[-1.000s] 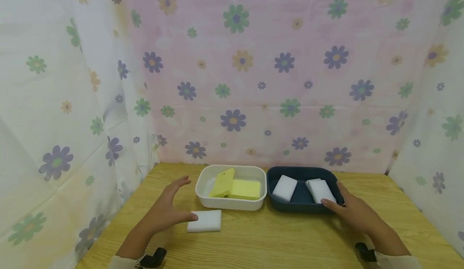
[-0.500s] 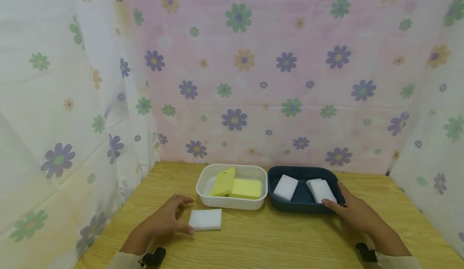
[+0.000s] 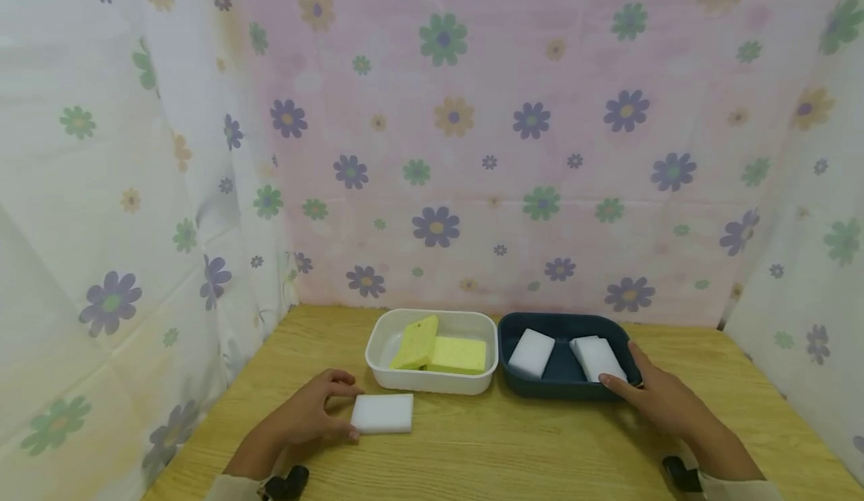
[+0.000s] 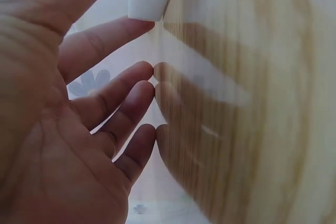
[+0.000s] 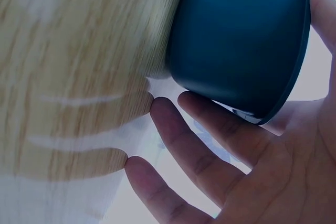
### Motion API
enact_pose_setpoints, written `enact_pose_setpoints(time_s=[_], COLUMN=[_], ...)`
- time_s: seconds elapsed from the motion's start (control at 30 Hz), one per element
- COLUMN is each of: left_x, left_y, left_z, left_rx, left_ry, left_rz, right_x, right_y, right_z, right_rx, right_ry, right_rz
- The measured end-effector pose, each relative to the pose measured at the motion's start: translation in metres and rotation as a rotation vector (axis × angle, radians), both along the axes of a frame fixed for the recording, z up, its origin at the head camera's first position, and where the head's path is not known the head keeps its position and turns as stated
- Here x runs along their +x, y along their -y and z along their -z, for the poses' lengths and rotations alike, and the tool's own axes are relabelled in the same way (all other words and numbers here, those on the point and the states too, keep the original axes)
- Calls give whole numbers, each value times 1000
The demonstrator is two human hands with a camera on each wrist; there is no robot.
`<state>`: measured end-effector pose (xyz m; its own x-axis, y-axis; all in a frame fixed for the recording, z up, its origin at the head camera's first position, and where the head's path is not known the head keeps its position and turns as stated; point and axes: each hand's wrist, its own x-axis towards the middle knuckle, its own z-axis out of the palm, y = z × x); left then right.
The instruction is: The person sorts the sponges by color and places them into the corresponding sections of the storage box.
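My left hand is at the left end of a white sponge block lying on the table, with thumb and index finger at its two long edges. In the left wrist view the index finger meets the block's edge, and the other fingertips touch the tabletop. My right hand holds the right end of a dark blue bin, thumb over the rim, fingers around the outside. Inside that bin lie white sponge blocks, one at left and stacked ones at right.
A white bin stands against the dark blue bin's left side. It holds yellow sponges, one leaning on another. Behind the wooden table hangs a flowered cloth, also on both sides.
My left hand has come down to the white sponge block, and its thumb and index finger have closed in on the block's left end. The right hand stays on the dark blue bin.
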<state>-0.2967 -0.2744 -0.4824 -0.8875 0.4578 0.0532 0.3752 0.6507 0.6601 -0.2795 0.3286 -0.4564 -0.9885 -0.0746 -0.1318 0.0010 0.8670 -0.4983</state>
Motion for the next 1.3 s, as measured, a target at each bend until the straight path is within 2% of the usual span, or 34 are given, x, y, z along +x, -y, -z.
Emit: enact_pose_setpoints(time_s=[0.3, 0.43, 0.6, 0.9, 1.3], left_x=[5, 8, 13, 11, 8], left_y=[2, 1, 0, -6, -13], left_z=[-2, 0, 5, -5, -12], left_rx=[29, 51, 80, 57, 52], left_ry=[32, 53, 74, 37, 8], left_rz=[-18, -31, -17, 42, 60], right_x=[1, 0, -1, -5, -2], right_y=[5, 8, 8, 1, -2], right_z=[5, 4, 3, 4, 0], right_rx=[-13, -15, -14, 11, 19], right_ry=[-1, -10, -4, -10, -14], right_rz=[-3, -17, -31, -22, -17])
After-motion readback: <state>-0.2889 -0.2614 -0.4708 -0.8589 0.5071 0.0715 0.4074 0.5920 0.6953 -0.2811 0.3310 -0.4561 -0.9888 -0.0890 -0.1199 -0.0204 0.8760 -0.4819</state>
